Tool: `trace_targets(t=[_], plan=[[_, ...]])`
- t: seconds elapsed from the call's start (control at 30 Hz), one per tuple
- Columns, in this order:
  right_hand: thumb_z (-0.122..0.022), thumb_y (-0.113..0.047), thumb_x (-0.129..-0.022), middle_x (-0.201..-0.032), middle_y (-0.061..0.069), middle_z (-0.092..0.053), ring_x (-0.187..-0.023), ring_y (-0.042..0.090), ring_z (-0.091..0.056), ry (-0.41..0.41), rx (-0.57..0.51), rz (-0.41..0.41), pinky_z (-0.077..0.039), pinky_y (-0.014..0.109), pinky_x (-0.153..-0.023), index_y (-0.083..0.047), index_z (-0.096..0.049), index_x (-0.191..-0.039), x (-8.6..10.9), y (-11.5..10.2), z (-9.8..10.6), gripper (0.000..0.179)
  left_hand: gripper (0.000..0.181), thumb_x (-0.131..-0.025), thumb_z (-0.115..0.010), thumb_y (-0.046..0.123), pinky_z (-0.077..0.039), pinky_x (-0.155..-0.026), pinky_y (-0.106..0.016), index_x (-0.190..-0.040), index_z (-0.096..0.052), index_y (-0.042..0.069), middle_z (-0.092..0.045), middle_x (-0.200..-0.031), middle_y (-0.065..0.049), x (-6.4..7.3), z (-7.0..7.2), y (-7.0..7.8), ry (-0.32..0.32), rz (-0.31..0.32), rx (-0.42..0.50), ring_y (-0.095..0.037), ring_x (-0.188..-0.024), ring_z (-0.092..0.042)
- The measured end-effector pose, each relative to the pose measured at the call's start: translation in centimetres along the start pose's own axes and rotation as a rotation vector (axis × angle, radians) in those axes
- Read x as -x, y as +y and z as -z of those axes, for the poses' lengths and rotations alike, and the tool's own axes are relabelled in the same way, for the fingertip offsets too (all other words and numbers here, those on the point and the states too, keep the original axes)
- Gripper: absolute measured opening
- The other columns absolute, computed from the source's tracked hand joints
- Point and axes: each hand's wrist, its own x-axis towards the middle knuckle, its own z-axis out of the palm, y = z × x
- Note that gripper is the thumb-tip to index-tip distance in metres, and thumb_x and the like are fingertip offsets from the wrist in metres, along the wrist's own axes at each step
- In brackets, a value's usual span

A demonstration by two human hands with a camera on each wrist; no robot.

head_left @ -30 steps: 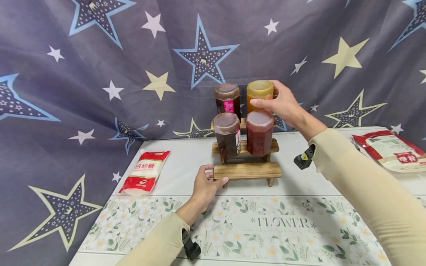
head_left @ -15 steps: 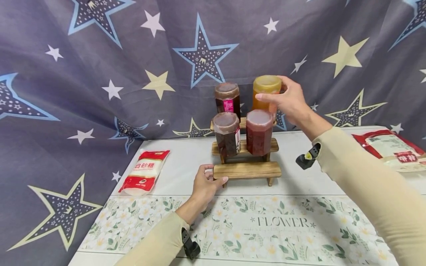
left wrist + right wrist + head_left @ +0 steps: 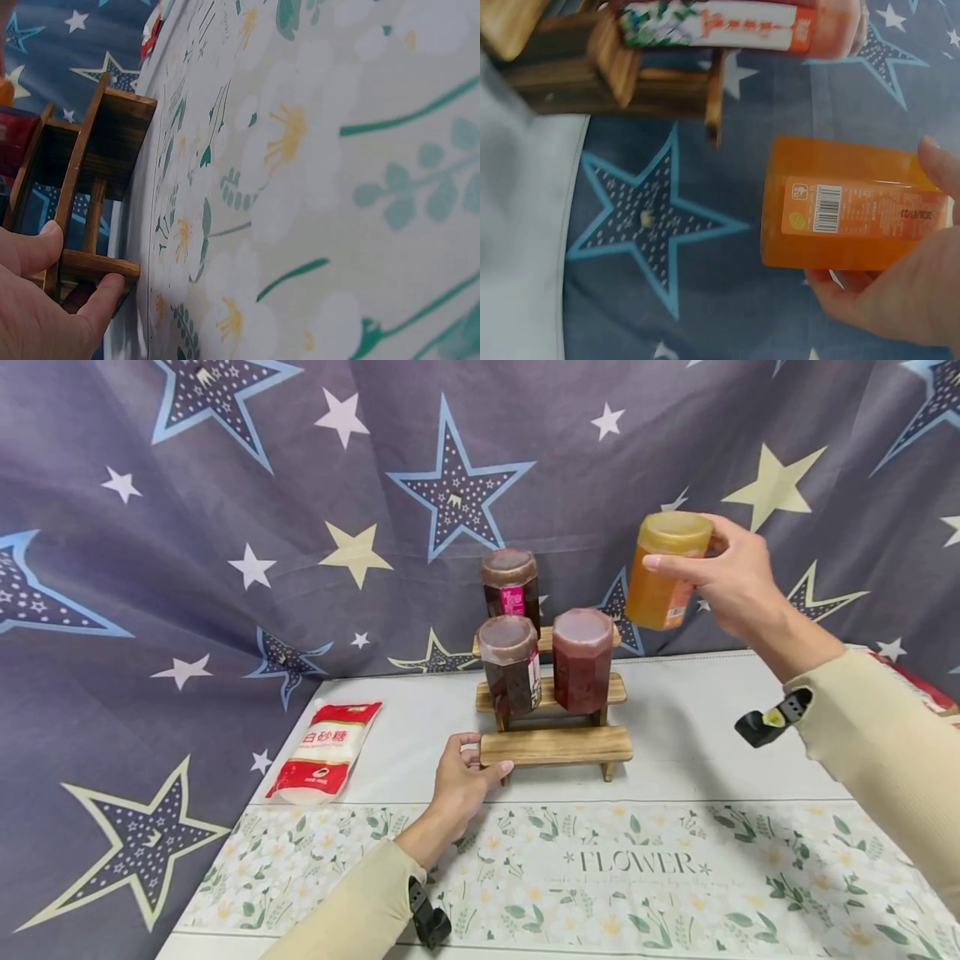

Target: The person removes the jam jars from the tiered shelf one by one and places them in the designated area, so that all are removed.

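While the left hand [image 3: 460,787] pinches the wooden rack [image 3: 558,745], the right hand [image 3: 738,575] holds the orange jar [image 3: 654,592] in its grip, yellow end up, long axis slightly off vertical.

"What's on the stand [image 3: 557,746]?"
"Two jars [image 3: 582,664] on its middle tier [image 3: 617,690], a third jar [image 3: 511,587] on its top tier [image 3: 547,638]."
"Beside it?"
"Sugar bag [image 3: 324,752] to its left, held jar [image 3: 660,589] to its right."
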Motion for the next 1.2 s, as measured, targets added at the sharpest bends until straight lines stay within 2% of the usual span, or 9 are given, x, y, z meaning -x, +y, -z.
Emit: trace_targets(t=[0.17,0.37,0.57,1.0,1.2], plan=[[-0.084,-0.028,-0.075,-0.113,-0.003,-0.058,-0.1,0.016,-0.052,0.024,0.027,-0.03,-0.047,0.019,-0.077,-0.016,-0.05,-0.138,0.6,1.6,1.9,0.073,0.064,-0.082,-0.078,0.013,-0.052,-0.075,-0.032,-0.135,-0.041,0.007,-0.061,-0.11,-0.014,0.1,0.0,0.1,-0.001,-0.001,0.006,-0.02,-0.09,-0.062],[-0.084,-0.021,-0.075,-0.109,-0.005,-0.059,-0.097,0.015,-0.054,0.025,-0.014,-0.048,-0.049,0.013,-0.071,-0.012,-0.051,-0.136,1.1,3.9,3.5,0.069,0.065,-0.082,-0.078,0.014,-0.05,-0.071,-0.029,-0.135,-0.041,0.007,-0.062,-0.109,-0.013,0.1,-0.1,0.1,0.003,0.01,0.006,-0.02,-0.09,-0.062],[-0.084,-0.028,-0.075,-0.105,-0.009,-0.059,-0.093,0.012,-0.054,0.056,0.08,-0.076,-0.047,0.011,-0.069,-0.013,-0.052,-0.136,1.7,5.8,4.6,0.07,0.063,-0.082,-0.078,0.014,-0.05,-0.07,-0.029,-0.133,-0.042,0.008,-0.062,-0.108,-0.013,0.1,-0.1,0.0,0.003,0.002,0.0,-0.019,-0.089,-0.062],[-0.083,-0.021,-0.077,-0.1,-0.015,-0.06,-0.089,0.008,-0.052,0.091,0.103,-0.049,-0.042,0.013,-0.067,-0.012,-0.055,-0.13,2.7,10.9,4.9,0.061,0.063,-0.082,-0.078,0.014,-0.051,-0.071,-0.03,-0.133,-0.043,0.008,-0.062,-0.108,-0.013,0.0,-0.1,0.0,0.002,0.0,0.0,-0.02,-0.089,-0.062],[-0.082,-0.02,-0.078,-0.098,-0.02,-0.058,-0.089,0.002,-0.053,0.061,0.119,-0.048,-0.043,0.009,-0.07,-0.01,-0.053,-0.131,2.9,13.1,4.6,0.061,0.063,-0.081,-0.079,0.014,-0.051,-0.071,-0.03,-0.132,-0.043,0.01,-0.062,-0.106,-0.011,0.1,0.0,0.1,0.004,0.009,0.006,-0.019,-0.088,-0.062]])
